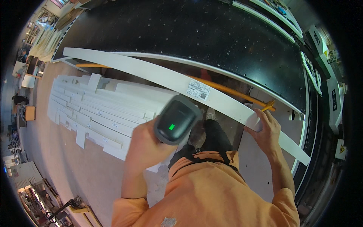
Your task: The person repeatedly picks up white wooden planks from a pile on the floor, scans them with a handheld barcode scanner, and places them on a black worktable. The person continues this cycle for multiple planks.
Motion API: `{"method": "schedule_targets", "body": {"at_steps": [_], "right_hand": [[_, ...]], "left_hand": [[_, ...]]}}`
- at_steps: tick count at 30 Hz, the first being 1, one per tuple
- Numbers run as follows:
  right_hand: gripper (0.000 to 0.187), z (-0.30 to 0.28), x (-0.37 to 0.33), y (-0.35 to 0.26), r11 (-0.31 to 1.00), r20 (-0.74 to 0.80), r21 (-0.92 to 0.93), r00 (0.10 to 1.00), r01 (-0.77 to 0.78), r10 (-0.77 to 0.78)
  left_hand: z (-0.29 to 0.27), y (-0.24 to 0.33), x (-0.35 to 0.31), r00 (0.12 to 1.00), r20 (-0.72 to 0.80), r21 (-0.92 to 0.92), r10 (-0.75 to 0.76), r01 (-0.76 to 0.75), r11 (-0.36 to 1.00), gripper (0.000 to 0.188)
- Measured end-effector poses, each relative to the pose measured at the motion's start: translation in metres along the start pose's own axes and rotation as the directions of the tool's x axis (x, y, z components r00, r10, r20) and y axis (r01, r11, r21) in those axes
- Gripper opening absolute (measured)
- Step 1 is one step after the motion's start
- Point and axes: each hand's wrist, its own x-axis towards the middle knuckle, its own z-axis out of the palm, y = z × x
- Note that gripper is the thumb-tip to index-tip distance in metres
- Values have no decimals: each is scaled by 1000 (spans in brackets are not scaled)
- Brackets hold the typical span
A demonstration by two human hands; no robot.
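Note:
My left hand [149, 143] is closed round the handle of a black handheld barcode scanner [177, 118], and a green light glows on the scanner's top. A long, narrow white panel strip [151, 71] crosses in front of me, slanting from the far left down to the near right. My right hand [266, 130] grips this strip toward its right end, fingers over its upper edge. On the strip's face, ahead of the scanner, is a white printed label [198, 89] with a square code. My left fingers are mostly hidden behind the scanner.
Beyond the strip lies a large black machine table [181, 30] with a pale edge. An orange bar [230, 90] runs below that edge. To my left, a stack of white panel strips [102, 109] is laid out. White machine housings [328, 72] stand at the right.

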Motion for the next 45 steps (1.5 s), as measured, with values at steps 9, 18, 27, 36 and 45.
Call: {"method": "schedule_targets", "body": {"at_steps": [9,18,27,36,45], "right_hand": [[64,5,72,107,999,33,-18,999,-40,41],[65,14,167,204,998,124,40,991,-48,43],[63,40,257,282,985,270,158,962,-70,25],[67,73,308,311,970,288,243,954,15,-87],[63,90,472,463,988,-97,-73,985,137,-144]], "left_hand": [[38,60,114,986,26,45,-167,166,985,19],[87,109,236,973,32,95,-227,223,970,23],[128,122,345,969,35,107,-244,239,965,27],[146,105,393,892,57,89,-449,444,892,29],[199,56,433,893,12,-495,-449,396,773,23]]}}
